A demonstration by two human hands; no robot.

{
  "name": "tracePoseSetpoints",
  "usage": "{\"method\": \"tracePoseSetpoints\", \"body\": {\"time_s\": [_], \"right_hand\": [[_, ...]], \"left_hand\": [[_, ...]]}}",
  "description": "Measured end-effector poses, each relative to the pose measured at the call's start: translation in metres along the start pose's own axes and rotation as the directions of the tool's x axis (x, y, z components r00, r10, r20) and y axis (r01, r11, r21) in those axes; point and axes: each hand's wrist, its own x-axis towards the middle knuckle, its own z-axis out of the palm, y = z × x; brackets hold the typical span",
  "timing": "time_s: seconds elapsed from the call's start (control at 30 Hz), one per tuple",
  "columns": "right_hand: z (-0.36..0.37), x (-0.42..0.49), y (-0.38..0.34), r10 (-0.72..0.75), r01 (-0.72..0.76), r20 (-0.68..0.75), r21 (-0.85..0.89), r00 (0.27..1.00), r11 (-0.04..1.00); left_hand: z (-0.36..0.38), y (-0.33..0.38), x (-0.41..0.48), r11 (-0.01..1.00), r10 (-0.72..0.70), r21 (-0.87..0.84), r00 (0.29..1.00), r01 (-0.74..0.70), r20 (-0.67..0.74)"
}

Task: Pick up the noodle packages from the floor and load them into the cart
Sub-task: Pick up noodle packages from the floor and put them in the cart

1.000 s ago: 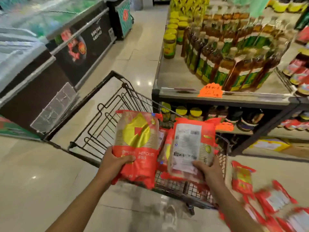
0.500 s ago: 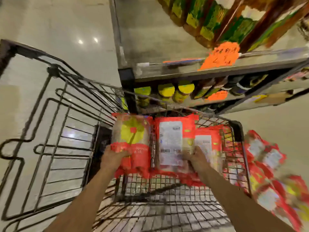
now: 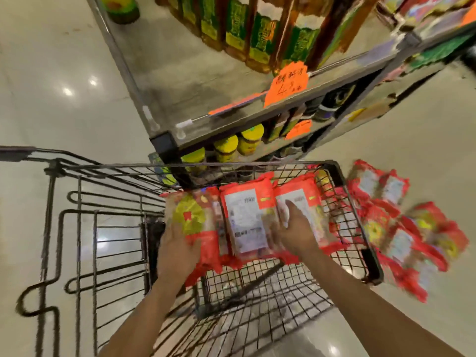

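Note:
A black wire cart (image 3: 371, 264) stands in front of me, its basket seen from above. Three red noodle packages lie side by side at the basket's far end. My left hand (image 3: 177, 251) grips the leftmost package (image 3: 193, 217), the one with a yellow emblem. My right hand (image 3: 296, 233) rests with spread fingers across the middle package (image 3: 244, 217), white label up, and the right one (image 3: 306, 191). Several more red noodle packages (image 3: 401, 228) lie on the floor just right of the cart.
A metal shelf unit (image 3: 195, 104) with oil bottles on top and yellow-lidded jars (image 3: 226, 148) below stands right behind the cart. An orange price tag (image 3: 288, 83) hangs on its edge. The cart's folded child seat frame (image 3: 77, 228) is at left over glossy tile floor.
Both hands carried the packages from above the cart's rim down into the basket. My right hand's grip has loosened into a flat, spread hand on the packages. The view tilted further downward.

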Motion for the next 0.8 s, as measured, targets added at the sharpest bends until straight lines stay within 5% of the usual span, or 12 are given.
{"method": "tracePoseSetpoints", "body": {"time_s": [0.17, 0.37, 0.53, 0.8], "right_hand": [[-0.1, -0.082, -0.023, -0.27, 0.14, -0.279, -0.411, 0.921, 0.901], [-0.22, -0.193, 0.06, -0.111, -0.169, -0.624, -0.372, 0.774, 0.913], [-0.276, -0.308, 0.176, 0.115, -0.395, -0.797, -0.163, 0.592, 0.904], [-0.326, -0.443, 0.342, 0.304, -0.489, -0.849, 0.062, 0.433, 0.87]], "left_hand": [[-0.083, 0.131, -0.04, 0.838, 0.481, 0.304, 0.876, -0.453, -0.022], [-0.108, 0.337, -0.12, 0.407, 0.884, 0.421, 0.465, -0.811, 0.041], [-0.045, 0.456, -0.235, 0.067, 0.989, 0.397, 0.114, -0.915, 0.095], [0.054, 0.563, -0.425, -0.169, 0.975, 0.373, -0.098, -0.913, 0.201]]}}
